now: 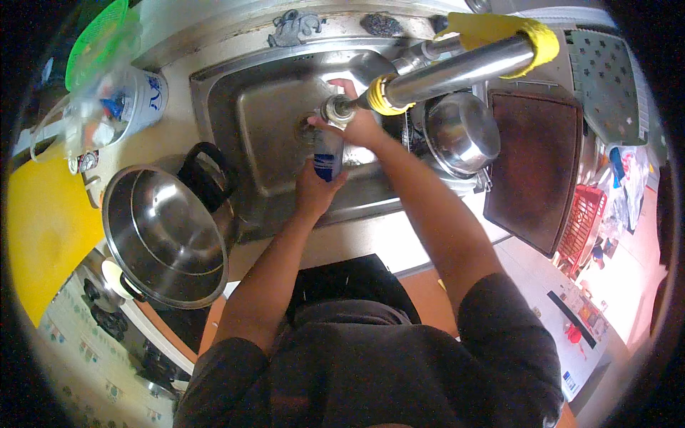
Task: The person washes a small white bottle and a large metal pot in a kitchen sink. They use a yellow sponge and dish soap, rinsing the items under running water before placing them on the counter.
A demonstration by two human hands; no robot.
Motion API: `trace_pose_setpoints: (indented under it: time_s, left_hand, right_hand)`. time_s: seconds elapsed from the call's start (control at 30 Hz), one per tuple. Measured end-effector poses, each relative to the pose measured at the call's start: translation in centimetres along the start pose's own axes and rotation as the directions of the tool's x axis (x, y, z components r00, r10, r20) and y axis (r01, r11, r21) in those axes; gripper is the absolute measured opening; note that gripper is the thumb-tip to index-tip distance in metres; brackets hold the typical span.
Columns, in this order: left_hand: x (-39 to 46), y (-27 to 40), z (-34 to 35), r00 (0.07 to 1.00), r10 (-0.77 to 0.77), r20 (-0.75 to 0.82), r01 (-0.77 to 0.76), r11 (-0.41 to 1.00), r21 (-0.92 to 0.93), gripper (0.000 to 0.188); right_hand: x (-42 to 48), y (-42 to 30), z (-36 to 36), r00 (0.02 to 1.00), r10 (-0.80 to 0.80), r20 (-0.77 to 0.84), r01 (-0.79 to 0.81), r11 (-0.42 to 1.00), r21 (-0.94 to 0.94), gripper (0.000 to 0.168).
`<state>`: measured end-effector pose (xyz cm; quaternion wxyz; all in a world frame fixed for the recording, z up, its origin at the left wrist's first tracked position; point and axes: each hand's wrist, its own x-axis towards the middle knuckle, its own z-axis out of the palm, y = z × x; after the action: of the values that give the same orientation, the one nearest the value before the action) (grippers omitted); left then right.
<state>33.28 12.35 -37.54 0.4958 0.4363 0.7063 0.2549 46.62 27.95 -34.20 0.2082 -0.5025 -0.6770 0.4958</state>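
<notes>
Over a stainless steel sink, my left hand grips the lower end of a clear bottle with a blue label. Around the bottle's upper end, under the tap's outlet, my right hand has its fingers spread; the tap outlet partly covers this spot, so how firmly it holds is unclear. The metal tap, wrapped with yellow material, reaches in from the upper right. The sink's drain lies just left of the bottle.
A large steel pot stands left of the sink, near a white bucket and a green basket. At right are a smaller steel pot and a dark brown tray. A grey cloth lies behind the sink.
</notes>
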Motion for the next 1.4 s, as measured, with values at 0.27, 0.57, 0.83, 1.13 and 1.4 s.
trace_pose_setpoints:
  time_s: [0.27, 0.57, 0.83, 1.13, 1.4]
  left_hand:
    - [-2.2, 2.0, -1.8, 0.995, -0.092, 0.039, 0.098, 0.977, -0.189, 0.053]
    - [-5.9, -0.5, -4.2, 0.881, -0.374, 0.290, 0.427, 0.892, -0.147, 0.057]
    - [-10.9, 5.7, -9.5, 0.830, -0.390, 0.398, 0.533, 0.764, -0.363, 0.069]
    - [-12.5, 4.5, -13.6, 0.923, -0.214, 0.319, 0.321, 0.886, -0.334, 0.072]
    - [-14.4, 7.2, -15.2, 0.955, -0.198, 0.222, 0.280, 0.850, -0.447, 0.056]
  right_hand:
    - [6.2, 5.8, -13.8, 0.708, 0.127, 0.695, -0.449, 0.840, 0.304, 0.070]
    - [-4.0, -2.8, 1.9, 0.919, 0.320, 0.230, -0.384, 0.857, 0.343, 0.092]
    - [-7.2, -2.6, 7.0, 0.689, 0.536, 0.488, -0.661, 0.188, 0.726, 0.048]
    - [-10.4, 6.7, 7.6, 0.768, 0.190, 0.612, -0.556, -0.278, 0.783, 0.046]
    - [-10.6, 1.3, 6.4, 0.746, 0.429, 0.509, -0.371, -0.367, 0.853, 0.032]
